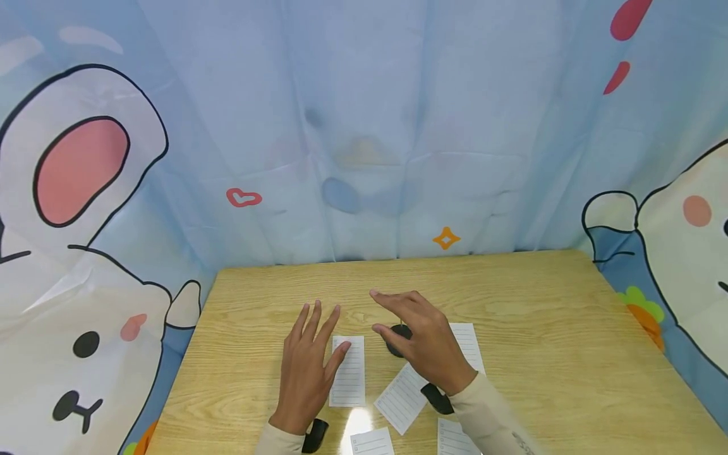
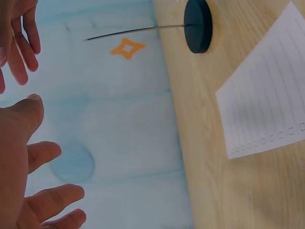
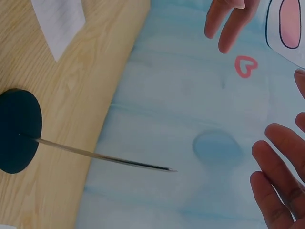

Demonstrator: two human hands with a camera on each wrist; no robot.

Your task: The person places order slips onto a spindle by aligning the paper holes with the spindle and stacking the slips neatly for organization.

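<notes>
A receipt spike with a round black base [image 1: 396, 344] and a thin upright metal pin [image 3: 107, 156] stands on the wooden table. In the head view my right hand [image 1: 423, 335] hovers above it, hiding part of the base. My left hand [image 1: 307, 366] is raised with fingers spread, over the left edge of a lined paper slip [image 1: 348, 379]. Neither hand holds anything. The pin carries no paper in either wrist view. A second, tilted lined slip [image 1: 400, 399] lies below the spike, and another slip [image 1: 469, 344] is partly behind the right hand.
Two more slips lie near the front edge: one in the middle [image 1: 372, 442] and one by the right sleeve [image 1: 453, 437]. The wooden table [image 1: 569, 335] meets a blue printed curtain [image 1: 364, 126] at its back. Black wrist cameras sit on both wrists.
</notes>
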